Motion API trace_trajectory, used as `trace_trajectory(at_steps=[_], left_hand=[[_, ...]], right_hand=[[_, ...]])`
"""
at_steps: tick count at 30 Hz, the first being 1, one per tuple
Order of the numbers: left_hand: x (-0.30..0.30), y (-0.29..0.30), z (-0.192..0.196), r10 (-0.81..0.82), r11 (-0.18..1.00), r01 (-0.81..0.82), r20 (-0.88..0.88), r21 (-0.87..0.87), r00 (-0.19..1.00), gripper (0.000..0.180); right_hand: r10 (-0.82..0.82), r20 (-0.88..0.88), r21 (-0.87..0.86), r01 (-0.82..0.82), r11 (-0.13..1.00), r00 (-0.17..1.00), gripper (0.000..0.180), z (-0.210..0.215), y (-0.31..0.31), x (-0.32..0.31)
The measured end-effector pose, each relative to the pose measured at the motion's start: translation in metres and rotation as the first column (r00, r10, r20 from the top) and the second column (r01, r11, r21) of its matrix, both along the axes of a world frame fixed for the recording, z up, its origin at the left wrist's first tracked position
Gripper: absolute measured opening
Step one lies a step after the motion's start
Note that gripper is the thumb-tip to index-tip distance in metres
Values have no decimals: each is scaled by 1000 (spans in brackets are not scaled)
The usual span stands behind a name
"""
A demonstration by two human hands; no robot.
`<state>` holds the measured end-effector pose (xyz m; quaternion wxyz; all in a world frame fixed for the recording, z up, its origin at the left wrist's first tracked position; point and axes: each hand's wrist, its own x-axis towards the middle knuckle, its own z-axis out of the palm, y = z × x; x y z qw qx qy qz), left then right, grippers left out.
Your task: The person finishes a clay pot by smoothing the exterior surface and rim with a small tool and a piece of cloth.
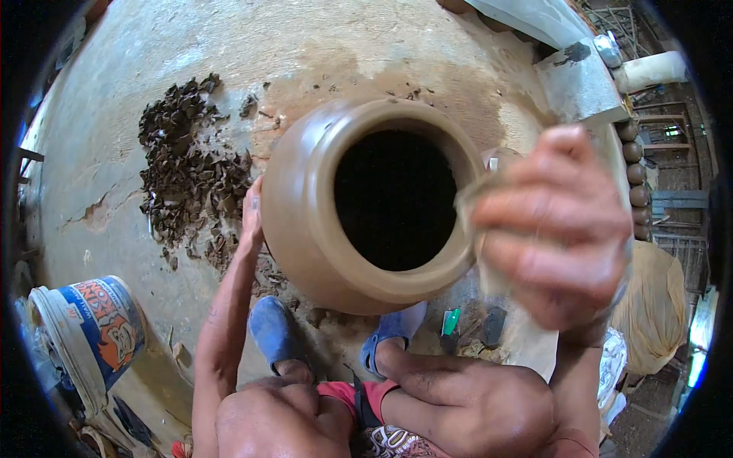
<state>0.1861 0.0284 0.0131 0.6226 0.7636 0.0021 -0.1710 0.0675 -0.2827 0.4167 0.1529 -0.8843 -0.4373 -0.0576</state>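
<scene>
A large brown clay pot [294,229] with a wide, thick rim leans toward me, its dark mouth facing up. My left hand [253,214] lies against the pot's left wall, fingers stretched along it and partly hidden by the curve. At the right of the rim is my right hand [553,229], smeared by motion, fingers curled. A thin, clay-coloured piece [467,206] shows between its fingers and the rim; whether it is cloth or a flat scraper I cannot make out. The pot's inside is too dark to see.
Dark clay scraps [183,153] lie heaped on the concrete floor left of the pot. A printed plastic bucket [114,328] is at lower left. Blue clogs [273,332] are on my feet below the pot. A green object [451,321], a tan sack [649,305] and a concrete block [584,84] are rightward.
</scene>
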Motion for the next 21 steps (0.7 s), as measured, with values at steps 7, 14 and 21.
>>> trace_trajectory(at_steps=[7,14,21], left_hand=[[36,-11,7,-123,992,121,-43,-47,991,50],[-5,4,18,20,1000,-19,-96,11,995,49],[-209,2,14,113,916,-276,-473,-291,874,26]], right_hand=[[-291,263,-60,316,947,920,36,-4,-3,27],[-126,276,-195,184,963,953,49,-15,15,45],[-119,249,-374,209,904,961,45,2,16,35]])
